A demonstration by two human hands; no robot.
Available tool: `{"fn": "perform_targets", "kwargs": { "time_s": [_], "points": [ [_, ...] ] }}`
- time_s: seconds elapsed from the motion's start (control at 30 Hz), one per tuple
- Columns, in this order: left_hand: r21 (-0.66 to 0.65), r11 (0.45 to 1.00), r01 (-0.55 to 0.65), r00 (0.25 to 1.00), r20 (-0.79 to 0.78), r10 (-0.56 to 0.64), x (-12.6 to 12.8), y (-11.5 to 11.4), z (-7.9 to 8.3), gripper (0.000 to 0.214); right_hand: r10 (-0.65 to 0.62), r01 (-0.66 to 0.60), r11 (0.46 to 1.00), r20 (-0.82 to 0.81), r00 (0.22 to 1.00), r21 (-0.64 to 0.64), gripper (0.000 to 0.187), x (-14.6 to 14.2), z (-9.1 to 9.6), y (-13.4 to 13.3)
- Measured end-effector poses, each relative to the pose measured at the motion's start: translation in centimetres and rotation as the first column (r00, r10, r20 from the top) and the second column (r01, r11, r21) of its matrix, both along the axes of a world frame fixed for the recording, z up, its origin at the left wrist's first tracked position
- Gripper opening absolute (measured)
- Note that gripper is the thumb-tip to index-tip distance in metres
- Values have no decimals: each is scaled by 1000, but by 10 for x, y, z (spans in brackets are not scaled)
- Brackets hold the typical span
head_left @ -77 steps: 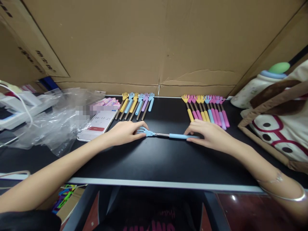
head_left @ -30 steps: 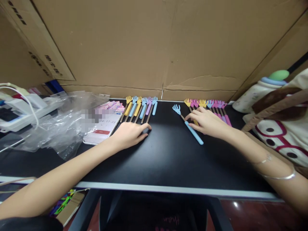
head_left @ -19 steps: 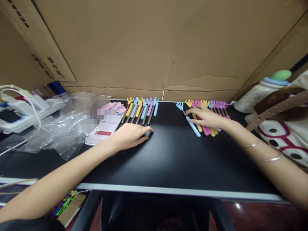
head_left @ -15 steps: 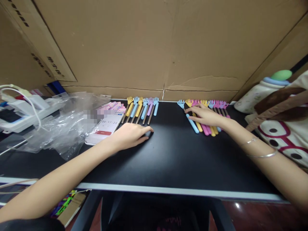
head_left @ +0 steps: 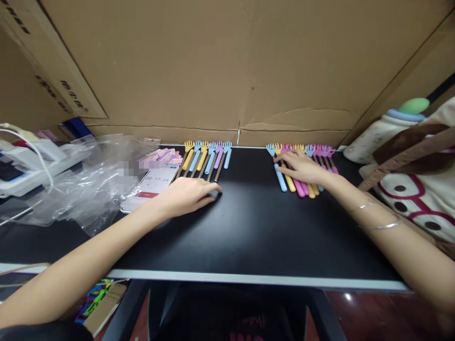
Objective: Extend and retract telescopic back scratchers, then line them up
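Note:
My left hand (head_left: 186,195) rests palm down at the near ends of a left row of hand-shaped back scratchers (head_left: 209,163) in yellow, light blue and purple. Its thumb and forefinger stretch out apart; its other fingers are mostly hidden. Over a right row of back scratchers (head_left: 301,188) in light blue, yellow and pink lies my right hand (head_left: 302,168), fingers spread and touching their shafts. A light blue back scratcher (head_left: 280,177) forms the left end of that row, by the fingertips. Several shafts are covered by my right hand.
Left of the rows lie a phone (head_left: 151,187) showing a timer, pink packets (head_left: 165,155) and crumpled clear plastic bags (head_left: 95,175). A white power strip (head_left: 28,173) sits far left. A bottle (head_left: 373,137) and a cloth bag (head_left: 419,189) stand right. A cardboard wall (head_left: 213,71) closes the back.
The light blue back scratcher at the right row's left end has shifted right, closer to its neighbours and more in line. My left hand has stayed nearly in place; the view has shifted slightly.

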State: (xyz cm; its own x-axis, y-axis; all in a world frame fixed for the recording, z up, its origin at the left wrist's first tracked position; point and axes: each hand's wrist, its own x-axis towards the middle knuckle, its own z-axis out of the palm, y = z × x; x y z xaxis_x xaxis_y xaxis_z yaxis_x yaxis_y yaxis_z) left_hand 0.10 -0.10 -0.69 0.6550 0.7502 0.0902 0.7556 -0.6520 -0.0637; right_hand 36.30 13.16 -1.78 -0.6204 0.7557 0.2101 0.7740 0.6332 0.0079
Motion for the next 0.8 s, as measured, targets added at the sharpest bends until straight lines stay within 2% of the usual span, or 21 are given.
{"fn": "perform_targets", "kwargs": {
  "time_s": [0.23,0.3,0.4,0.57,0.67,0.8],
  "points": [
    [165,986,10,999,32,-16,1,12,5,24,79,-79,994,10,997,78,39,6,16,-12],
    [216,976,5,999,30,-11,2,21,6,25,64,-63,989,-5,998,130,38,7,24,-18],
    [287,958,-16,1000,0,17,8,37,9,27,-50,56,968,-29,998,243,41,9,37,-27],
    [379,922,-82,995,-26,99,25,69,15,29,-256,238,877,-14,967,418,43,17,49,-34],
    [372,918,-141,986,-31,164,36,87,16,30,-322,275,850,31,946,448,42,26,47,-33],
    [293,930,-220,963,-87,255,46,104,14,33,-384,325,841,55,922,432,43,34,45,-31]
  ]
}}
